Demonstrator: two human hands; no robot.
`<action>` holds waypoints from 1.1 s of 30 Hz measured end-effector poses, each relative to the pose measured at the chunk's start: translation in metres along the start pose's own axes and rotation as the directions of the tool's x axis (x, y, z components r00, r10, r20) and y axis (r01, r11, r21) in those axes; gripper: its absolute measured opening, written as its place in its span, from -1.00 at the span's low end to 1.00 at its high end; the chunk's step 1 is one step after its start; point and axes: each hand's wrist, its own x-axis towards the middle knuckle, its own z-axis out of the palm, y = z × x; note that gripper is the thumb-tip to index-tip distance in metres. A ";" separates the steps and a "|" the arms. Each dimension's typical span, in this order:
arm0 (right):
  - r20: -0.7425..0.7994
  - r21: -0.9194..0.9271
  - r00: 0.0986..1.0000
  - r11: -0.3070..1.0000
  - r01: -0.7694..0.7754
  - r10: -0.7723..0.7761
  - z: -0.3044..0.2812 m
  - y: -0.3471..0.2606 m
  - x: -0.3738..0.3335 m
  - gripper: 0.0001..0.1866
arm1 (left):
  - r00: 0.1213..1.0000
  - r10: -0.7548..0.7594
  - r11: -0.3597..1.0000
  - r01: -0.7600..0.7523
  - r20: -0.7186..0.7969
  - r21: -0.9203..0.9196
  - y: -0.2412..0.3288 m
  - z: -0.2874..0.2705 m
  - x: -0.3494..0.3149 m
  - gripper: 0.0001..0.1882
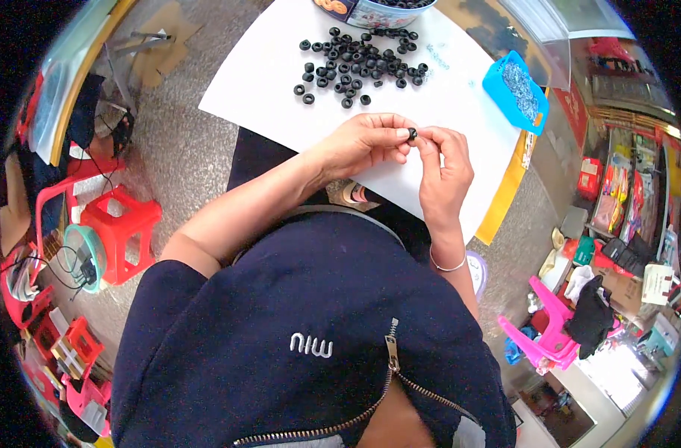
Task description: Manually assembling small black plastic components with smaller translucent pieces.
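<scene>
Close to the near edge of the white tabletop [460,112], my left hand [370,142] pinches a small black round piece with a hole [412,134] between thumb and fingers. My right hand [443,153] meets it from the right, thumb and forefinger pressed together at the piece's side; whatever may be between them is too small to make out. Beyond my hands lies a loose pile of similar black pieces [355,63], several of them showing holes. To the right sits a blue tray [493,88] filled with tiny bluish, glittering bits.
A printed tub [389,16] with more black pieces stands at the table's far edge. Small pale-blue bits [437,57] are scattered beside the pile. Yellow edging [505,194] runs along the table's right. A red stool [120,231] is on the left, a pink chair [553,328] on the right.
</scene>
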 end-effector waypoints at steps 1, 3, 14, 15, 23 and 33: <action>-0.002 -0.026 1.000 0.999 0.018 -0.018 -0.001 -0.001 0.000 -0.95 | 1.000 -0.011 1.000 0.011 0.002 -0.006 0.000 0.001 0.000 -0.80; 0.017 -0.008 1.000 1.000 0.009 -0.009 -0.001 -0.001 0.000 -0.95 | 1.000 0.000 1.000 0.000 0.019 0.028 -0.005 -0.006 0.003 -0.80; 0.591 0.474 0.708 0.543 -0.693 0.387 -0.021 0.015 0.014 -0.81 | 0.971 -0.147 0.987 0.133 0.189 0.088 0.004 -0.009 -0.002 -0.79; 0.596 0.472 0.706 0.544 -0.693 0.383 -0.020 0.015 0.019 -0.81 | 0.972 -0.142 0.988 0.128 0.186 0.086 0.005 -0.010 -0.002 -0.79; 0.205 0.100 0.977 0.994 0.048 -0.068 0.041 0.030 0.065 -0.86 | 0.897 -0.187 0.970 0.232 0.399 -0.067 0.005 -0.015 -0.003 -0.77; 0.319 -0.249 0.853 0.832 0.495 -0.412 0.060 0.043 0.074 -0.81 | 0.909 -0.236 0.971 0.231 0.344 0.055 0.003 -0.010 -0.004 -0.73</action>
